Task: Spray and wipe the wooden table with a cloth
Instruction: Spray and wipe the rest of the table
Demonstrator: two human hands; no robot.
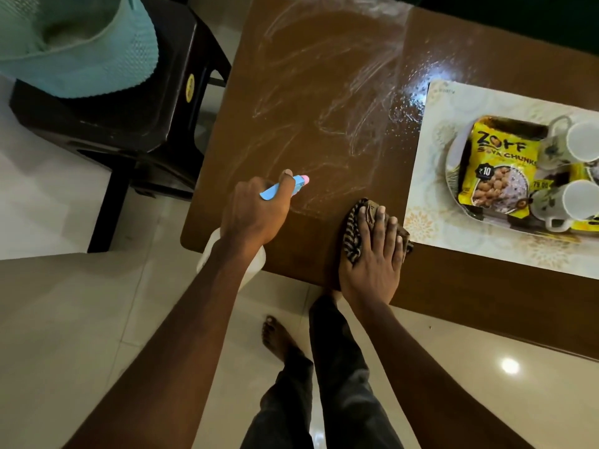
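Observation:
The brown wooden table (324, 92) fills the upper middle of the head view, streaked with wet smears and droplets toward the far right. My left hand (256, 212) grips a spray bottle (285, 187) with a blue trigger and pink nozzle, held over the table's near left corner; its white body shows below my wrist. My right hand (372, 254) lies flat with fingers spread on a dark striped cloth (353, 234), pressing it onto the table near the front edge.
On the right, a patterned placemat (431, 196) carries a tray with a yellow snack packet (499, 166) and two white mugs (580, 140). A dark stool (155, 108) with a teal bag (81, 47) stands left of the table. My legs and a bare foot (278, 338) are on the tiled floor.

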